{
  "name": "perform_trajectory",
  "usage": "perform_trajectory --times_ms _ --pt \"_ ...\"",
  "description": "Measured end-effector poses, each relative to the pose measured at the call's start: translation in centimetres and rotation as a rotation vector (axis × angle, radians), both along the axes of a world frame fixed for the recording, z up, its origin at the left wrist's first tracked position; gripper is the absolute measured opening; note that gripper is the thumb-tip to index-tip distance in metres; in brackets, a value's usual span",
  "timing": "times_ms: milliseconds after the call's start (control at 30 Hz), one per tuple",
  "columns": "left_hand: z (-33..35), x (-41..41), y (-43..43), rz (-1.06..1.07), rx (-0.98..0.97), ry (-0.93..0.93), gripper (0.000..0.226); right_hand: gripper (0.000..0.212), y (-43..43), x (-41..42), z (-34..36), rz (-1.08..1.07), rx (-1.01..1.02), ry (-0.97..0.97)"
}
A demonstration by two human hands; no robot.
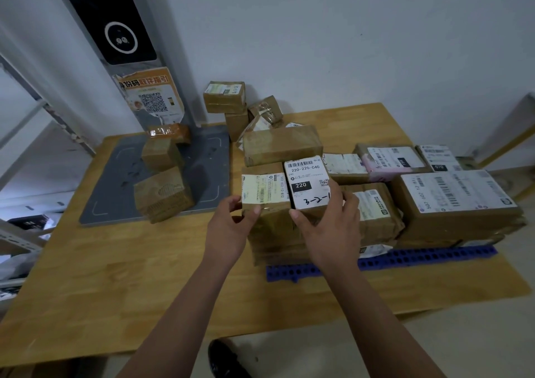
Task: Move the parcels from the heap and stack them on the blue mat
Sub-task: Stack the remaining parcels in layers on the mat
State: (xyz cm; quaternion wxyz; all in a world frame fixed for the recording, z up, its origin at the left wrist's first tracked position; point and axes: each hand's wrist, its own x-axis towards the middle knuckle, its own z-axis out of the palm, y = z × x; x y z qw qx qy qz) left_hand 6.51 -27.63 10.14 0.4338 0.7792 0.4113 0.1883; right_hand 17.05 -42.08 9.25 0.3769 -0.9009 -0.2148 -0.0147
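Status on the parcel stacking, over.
Left hand and right hand grip the 220-label parcel, on the stack over the blue mat. Loose parcels on grey pad. Nothing blocking.

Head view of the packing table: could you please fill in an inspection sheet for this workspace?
Surface: wooden table, grey pad at left.
Job's things: stacked parcels on blue mat; three parcels on the pad; further parcels by the wall.
Clutter: nothing seen.
Grippers: left hand pinches the yellow-labelled parcel; right hand grips the 220-labelled parcel.
Cables: nothing seen.
Surroundings: scanner post with QR poster; shelving at left.
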Motion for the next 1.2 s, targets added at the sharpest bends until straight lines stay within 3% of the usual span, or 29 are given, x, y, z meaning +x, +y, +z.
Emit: perform_trajectory --times_ms 333,567,833,1033,1200 --pt "0.0 -0.2 -0.1 -0.035 0.028 0.001 0.056 0.089 -0.3 -0.2 -0.3 0.031 0.016 0.003" --pt "-0.4 -0.5 -0.4 -0.084 -0.009 0.002 0.068 0.09 -0.5 -0.3 -0.6 0.029 0.002 0.027" --pt "0.2 -1.5 -1.0 -0.079 0.133 0.023 0.084 0.076 -0.7 -1.3 -0.1 -0.045 -0.027 -0.153" --pt "1.1 -3.4 -0.2 0.015 0.311 0.026 0.057 0.058 1.3 -3.8 1.6 0.054 0.037 -0.264" --pt "1.6 -5.5 2.4 0.103 0.371 0.037 0.054 0.06 4.9 -6.6 3.1 0.229 0.105 -0.294"
